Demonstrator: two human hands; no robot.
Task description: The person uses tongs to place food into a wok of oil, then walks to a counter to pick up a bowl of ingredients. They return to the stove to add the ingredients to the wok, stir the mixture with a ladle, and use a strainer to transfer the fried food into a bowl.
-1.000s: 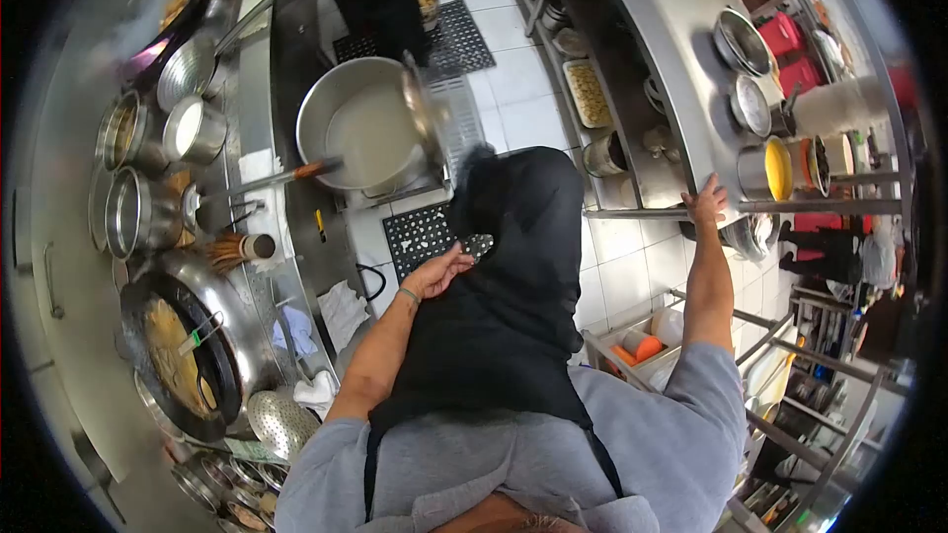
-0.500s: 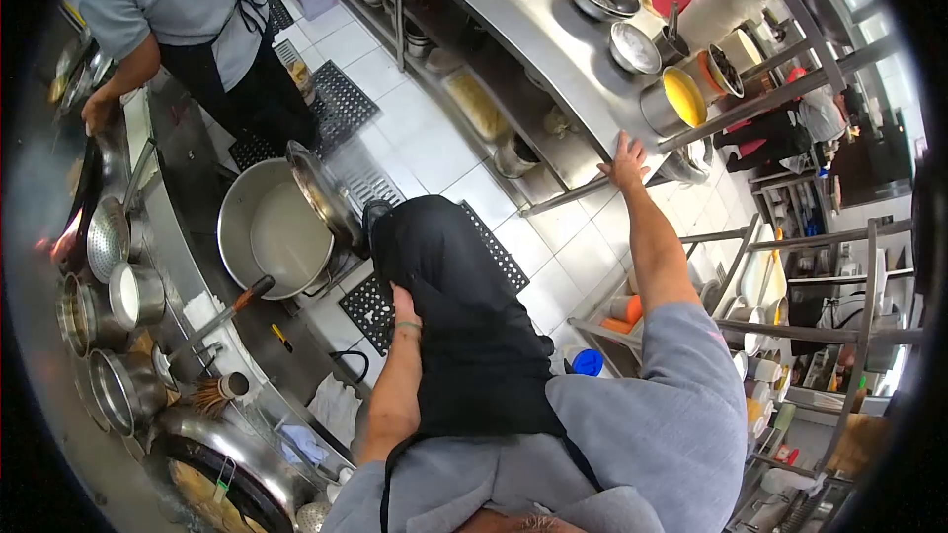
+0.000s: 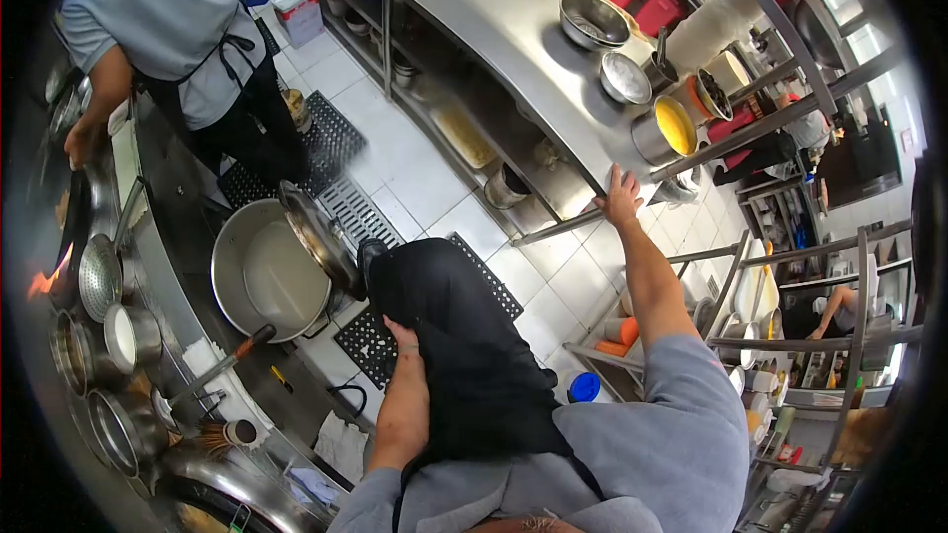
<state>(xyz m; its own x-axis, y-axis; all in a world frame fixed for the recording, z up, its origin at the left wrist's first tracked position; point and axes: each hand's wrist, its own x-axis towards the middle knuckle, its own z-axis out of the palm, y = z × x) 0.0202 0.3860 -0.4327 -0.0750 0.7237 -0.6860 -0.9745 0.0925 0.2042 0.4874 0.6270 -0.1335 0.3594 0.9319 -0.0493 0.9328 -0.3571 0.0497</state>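
Observation:
My right hand (image 3: 620,195) rests on the end corner of the steel counter (image 3: 499,25), fingers spread and nothing in it. A pot of yellow liquid (image 3: 673,128) stands just beyond it, near a bowl of white stuff (image 3: 625,77) and an empty-looking metal bowl (image 3: 593,20). My left hand (image 3: 402,338) lies against the side of my black apron (image 3: 459,345) at the thigh; its fingers are mostly hidden. Ahead of that hand is a large stockpot (image 3: 269,271) holding pale liquid, with a metal lid (image 3: 321,239) leaning against its right side.
A co-worker (image 3: 173,39) stands at the stove on the left, one hand at a wok (image 3: 77,227) with flame below. A perforated ladle (image 3: 101,276), a small pot of white liquid (image 3: 131,336) and a wooden-handled tool (image 3: 222,365) line the range. Black mats (image 3: 341,133) cover floor tiles.
The view has shifted slightly, bringing more of the counter's far end into sight. The co-worker has straightened a little at the stove. My hands keep their places.

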